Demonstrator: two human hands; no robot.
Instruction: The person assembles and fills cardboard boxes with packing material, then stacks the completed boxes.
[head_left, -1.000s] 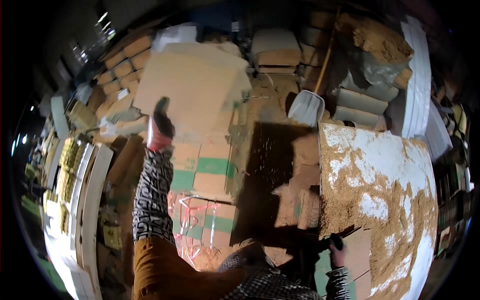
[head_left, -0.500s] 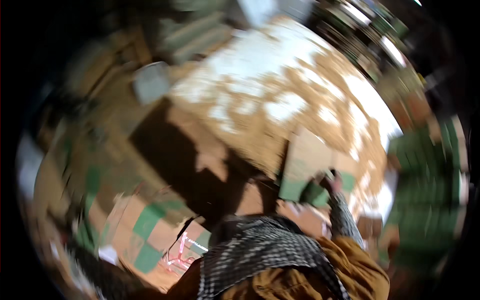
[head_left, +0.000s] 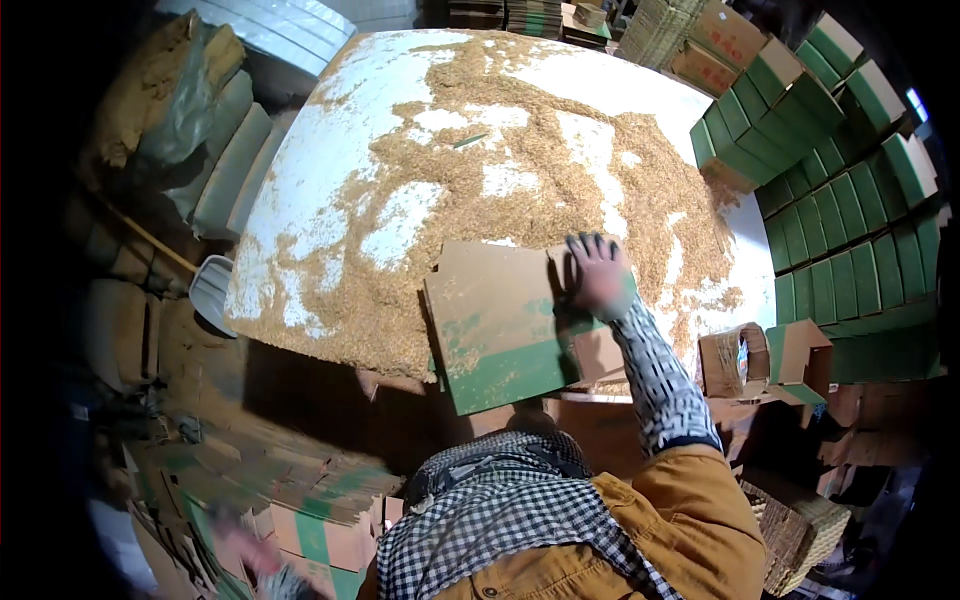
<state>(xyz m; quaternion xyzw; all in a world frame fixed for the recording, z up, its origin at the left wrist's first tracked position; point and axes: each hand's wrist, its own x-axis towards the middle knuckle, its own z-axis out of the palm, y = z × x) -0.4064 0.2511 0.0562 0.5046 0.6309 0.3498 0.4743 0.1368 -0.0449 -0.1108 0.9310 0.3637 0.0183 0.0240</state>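
Observation:
A flattened cardboard box (head_left: 505, 310), brown with a green band along its near side, lies on the near edge of a white table (head_left: 270, 200). My right hand (head_left: 600, 275), fingers dark and spread, is at the right part of this cardboard, its shadow falling beside it. Tan flaky material (head_left: 430, 330) surrounds the box, and crumbs of it lie on the cardboard. At the lower left, my left hand (head_left: 245, 545) is smeared by motion, close to a pile of flattened brown and green cartons (head_left: 310, 530). Its fingers cannot be made out.
Stacked green boxes (head_left: 840, 210) rise on the right. A small open carton (head_left: 800, 360) stands at the table's right corner. A grey dustpan-like scoop (head_left: 212, 290) is off the left corner, with filled sacks (head_left: 220, 160) behind. A woven basket (head_left: 800, 530) sits at lower right.
My view has turned, bringing the table to the middle. My right hand stays at the flattened box. My left arm remains at the lower left, with the hand now showing as a blur.

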